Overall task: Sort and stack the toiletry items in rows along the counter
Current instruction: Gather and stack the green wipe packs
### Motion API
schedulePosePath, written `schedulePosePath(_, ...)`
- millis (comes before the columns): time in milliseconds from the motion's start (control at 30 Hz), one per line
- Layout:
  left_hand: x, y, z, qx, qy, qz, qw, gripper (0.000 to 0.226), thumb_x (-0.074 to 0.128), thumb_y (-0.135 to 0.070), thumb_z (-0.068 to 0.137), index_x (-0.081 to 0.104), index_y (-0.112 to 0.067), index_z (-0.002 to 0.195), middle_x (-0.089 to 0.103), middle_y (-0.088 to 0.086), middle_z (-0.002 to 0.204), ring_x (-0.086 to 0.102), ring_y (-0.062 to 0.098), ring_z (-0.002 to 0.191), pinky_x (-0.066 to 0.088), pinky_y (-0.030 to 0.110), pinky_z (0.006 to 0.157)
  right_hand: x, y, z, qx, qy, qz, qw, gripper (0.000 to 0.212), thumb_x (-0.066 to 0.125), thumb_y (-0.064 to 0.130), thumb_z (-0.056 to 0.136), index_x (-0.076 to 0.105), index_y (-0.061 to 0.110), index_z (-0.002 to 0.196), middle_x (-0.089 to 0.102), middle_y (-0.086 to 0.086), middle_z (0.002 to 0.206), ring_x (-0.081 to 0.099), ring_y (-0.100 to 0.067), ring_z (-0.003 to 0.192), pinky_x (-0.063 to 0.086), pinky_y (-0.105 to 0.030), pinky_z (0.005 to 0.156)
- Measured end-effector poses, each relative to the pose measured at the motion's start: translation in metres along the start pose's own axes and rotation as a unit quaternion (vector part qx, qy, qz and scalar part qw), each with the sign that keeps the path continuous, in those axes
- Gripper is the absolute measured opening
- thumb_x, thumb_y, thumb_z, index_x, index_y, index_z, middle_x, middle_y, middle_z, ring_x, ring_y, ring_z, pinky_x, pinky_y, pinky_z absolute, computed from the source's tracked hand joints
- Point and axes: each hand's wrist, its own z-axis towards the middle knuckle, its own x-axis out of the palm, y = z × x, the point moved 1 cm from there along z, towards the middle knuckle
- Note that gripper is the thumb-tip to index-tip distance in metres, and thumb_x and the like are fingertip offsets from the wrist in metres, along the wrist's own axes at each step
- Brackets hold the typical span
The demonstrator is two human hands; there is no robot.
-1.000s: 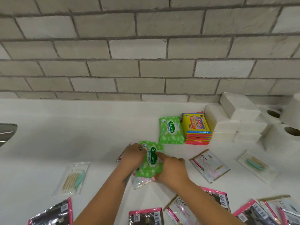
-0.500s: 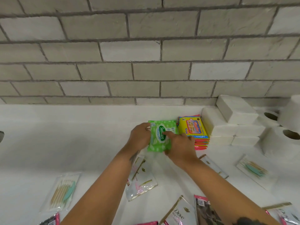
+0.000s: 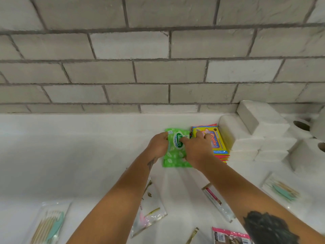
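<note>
A green wet-wipes pack (image 3: pixel 176 143) lies on top of another green pack (image 3: pixel 173 163) near the back of the white counter (image 3: pixel 79 155). My left hand (image 3: pixel 158 145) grips its left edge and my right hand (image 3: pixel 197 148) presses on its right side, fingers reaching onto the yellow wipes stack (image 3: pixel 217 141) just to the right. White folded tissue packs (image 3: pixel 246 138) stand right of the yellow stack.
Toilet rolls (image 3: pixel 306 152) sit at the far right. Loose sachets (image 3: pixel 151 208) (image 3: pixel 218 203), cotton-bud packs (image 3: pixel 49 224) (image 3: pixel 281 191) and a pink-edged packet (image 3: pixel 230 236) lie scattered on the near counter. A grey brick wall (image 3: pixel 158 67) backs the counter.
Both hands carried the green pack from the near counter back to the row and set it onto the other green pack beside the yellow stack.
</note>
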Motion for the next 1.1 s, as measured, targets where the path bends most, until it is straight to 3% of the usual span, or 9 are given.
schedulePosePath(133,0.002,0.002,0.000,-0.002,0.001,0.008,1.000,0.053,0.036,-0.001,0.086,0.053,-0.017,0.134,0.062,0.007,0.124,0.066,0.026,0.096,0.054,0.044,0.087,0.000,-0.002,0.000,-0.006,-0.014,-0.020,1.000,0.050,0.060,0.036,0.087,0.043,0.031,0.133,0.062,-0.002,0.114,0.032,-0.028,0.125,0.022,-0.045,0.105)
schedulePosePath(167,0.001,0.001,-0.003,0.001,0.005,0.009,1.000,0.054,0.036,0.000,0.089,0.046,-0.016,0.139,0.057,0.004,0.130,0.065,0.017,0.086,0.056,0.032,0.080,-0.001,-0.002,0.000,-0.008,-0.015,-0.023,1.000,0.049,0.060,0.037,0.087,0.043,0.032,0.134,0.062,-0.002,0.114,0.033,-0.028,0.124,0.022,-0.045,0.105)
schedulePosePath(233,0.002,0.002,-0.008,0.016,0.019,0.038,0.999,0.057,0.041,-0.003,0.090,0.035,-0.020,0.144,0.048,0.005,0.137,0.050,0.002,0.070,0.044,0.012,0.061,-0.002,-0.002,-0.001,-0.012,-0.015,-0.030,0.999,0.050,0.059,0.038,0.088,0.042,0.033,0.135,0.062,-0.002,0.116,0.033,-0.028,0.124,0.022,-0.045,0.105)
schedulePosePath(300,0.002,0.006,-0.010,0.034,0.036,0.082,0.995,0.066,0.050,-0.009,0.088,0.028,-0.026,0.147,0.039,0.009,0.146,0.053,0.008,0.082,0.042,0.014,0.066,-0.002,-0.002,-0.002,-0.014,-0.019,-0.039,0.999,0.051,0.059,0.039,0.087,0.042,0.034,0.135,0.061,-0.002,0.117,0.033,-0.028,0.123,0.021,-0.044,0.105)
schedulePosePath(367,0.004,0.011,-0.015,0.055,0.054,0.138,0.987,0.079,0.062,-0.013,0.082,0.022,-0.029,0.149,0.023,0.004,0.155,0.047,0.016,0.122,0.046,0.023,0.089,-0.002,-0.001,-0.003,-0.013,-0.025,-0.046,0.999,0.051,0.060,0.038,0.086,0.043,0.033,0.134,0.059,-0.002,0.117,0.034,-0.028,0.122,0.022,-0.044,0.105)
schedulePosePath(433,0.009,0.018,-0.014,0.090,0.054,0.211,0.972,0.090,0.073,-0.021,0.076,0.021,-0.028,0.149,0.018,0.000,0.156,0.035,0.021,0.136,0.038,0.029,0.105,-0.002,0.000,-0.004,-0.013,-0.025,-0.051,0.998,0.050,0.061,0.038,0.086,0.045,0.032,0.133,0.058,-0.001,0.117,0.035,-0.027,0.122,0.023,-0.043,0.104)
schedulePosePath(533,0.016,0.025,-0.011,0.117,0.029,0.257,0.959,0.094,0.077,-0.032,0.074,0.021,-0.026,0.149,0.019,0.002,0.157,0.034,0.024,0.138,0.032,0.030,0.110,-0.002,0.002,-0.005,-0.012,-0.023,-0.055,0.998,0.048,0.062,0.037,0.085,0.047,0.030,0.131,0.060,-0.001,0.114,0.035,-0.027,0.122,0.023,-0.042,0.104)
schedulePosePath(700,0.022,0.024,-0.009,0.112,-0.003,0.296,0.949,0.089,0.073,-0.028,0.079,0.018,-0.025,0.150,0.025,0.005,0.156,0.038,0.026,0.135,0.035,0.034,0.109,-0.001,0.003,-0.007,-0.012,-0.017,-0.054,0.998,0.048,0.062,0.033,0.086,0.045,0.029,0.131,0.062,-0.001,0.112,0.038,-0.026,0.119,0.024,-0.041,0.102)
schedulePosePath(1100,0.022,0.026,-0.012,0.113,-0.026,0.263,0.958,0.089,0.075,-0.020,0.077,0.022,-0.024,0.149,0.032,0.007,0.152,0.039,0.025,0.134,0.034,0.033,0.109,-0.004,0.013,-0.011,-0.018,-0.008,-0.075,0.997,0.057,0.054,0.025,0.088,0.030,0.021,0.140,0.063,-0.005,0.112,0.043,-0.028,0.115,0.027,-0.037,0.098)
